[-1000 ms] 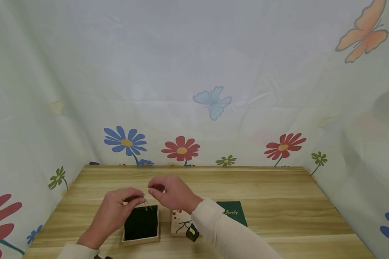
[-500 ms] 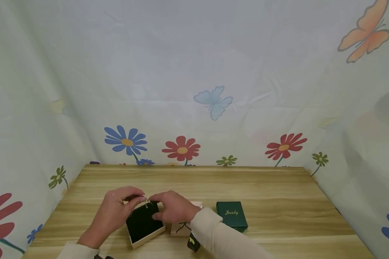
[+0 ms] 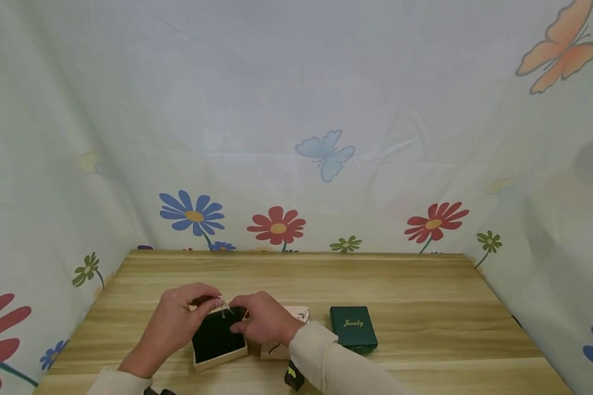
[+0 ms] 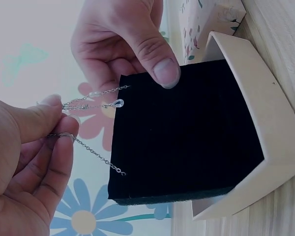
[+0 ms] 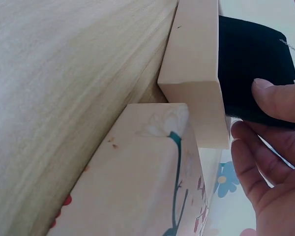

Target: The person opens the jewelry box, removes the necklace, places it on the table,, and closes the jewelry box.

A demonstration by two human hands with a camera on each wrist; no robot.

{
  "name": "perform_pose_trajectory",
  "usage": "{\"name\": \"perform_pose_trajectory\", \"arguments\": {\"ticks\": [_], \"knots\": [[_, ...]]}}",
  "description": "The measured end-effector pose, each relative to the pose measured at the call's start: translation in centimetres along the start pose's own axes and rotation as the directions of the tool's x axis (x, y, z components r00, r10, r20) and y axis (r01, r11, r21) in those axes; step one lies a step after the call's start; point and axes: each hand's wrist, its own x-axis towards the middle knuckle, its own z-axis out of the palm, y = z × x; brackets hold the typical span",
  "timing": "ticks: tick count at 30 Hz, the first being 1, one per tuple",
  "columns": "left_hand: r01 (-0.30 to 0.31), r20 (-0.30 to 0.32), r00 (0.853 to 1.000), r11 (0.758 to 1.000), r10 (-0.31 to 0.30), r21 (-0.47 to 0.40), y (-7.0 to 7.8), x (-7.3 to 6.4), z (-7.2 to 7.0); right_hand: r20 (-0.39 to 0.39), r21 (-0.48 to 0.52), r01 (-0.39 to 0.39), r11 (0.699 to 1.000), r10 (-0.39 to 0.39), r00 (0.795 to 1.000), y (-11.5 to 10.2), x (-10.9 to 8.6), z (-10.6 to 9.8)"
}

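Observation:
With thumb and fingers my left hand [image 4: 29, 142] pinches a fine silver chain necklace [image 4: 99, 156]. The chain's ends run to slits in a black velvety pad [image 4: 182, 132], and a small clear drop pendant [image 4: 119, 103] hangs at the pad's edge. My right hand [image 3: 264, 318] grips that pad at its far right corner, thumb on the face and fingers behind. In the left wrist view the pad stands tilted, partly raised out of a cream box [image 4: 285, 142]. Most of the gathered chain is hidden between my left fingers.
A cream lid with printed flowers [image 5: 137, 167] sits right beside the box, partly under my right wrist in the head view. Farther right lies a dark green box [image 3: 353, 326] lettered "Jewelry". A floral cloth [image 3: 326, 109] rises behind the wooden table [image 3: 425, 296].
My right hand has come down from above onto the pad and taken hold of its corner. The box has turned slightly and shifted right. My left hand has stayed in place with the necklace.

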Motion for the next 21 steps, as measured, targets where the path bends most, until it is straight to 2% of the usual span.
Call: {"name": "perform_pose_trajectory", "arguments": {"ticks": [13,18,21], "knots": [[0.01,0.016,1.0,1.0,-0.01,0.026,0.37,0.18,-0.22,0.013,-0.055,0.057,0.997,-0.057,0.998,-0.29,-0.26,-0.28],[0.021,0.051,0.998,1.0,-0.022,0.02,0.54,0.13,-0.2,-0.003,-0.058,0.066,0.996,-0.066,0.998,-0.47,-0.13,-0.32],[0.03,0.095,0.995,0.999,-0.032,0.016,0.56,0.03,-0.21,-0.031,-0.062,0.085,0.994,-0.087,0.996,-0.63,-0.08,-0.31]]}}
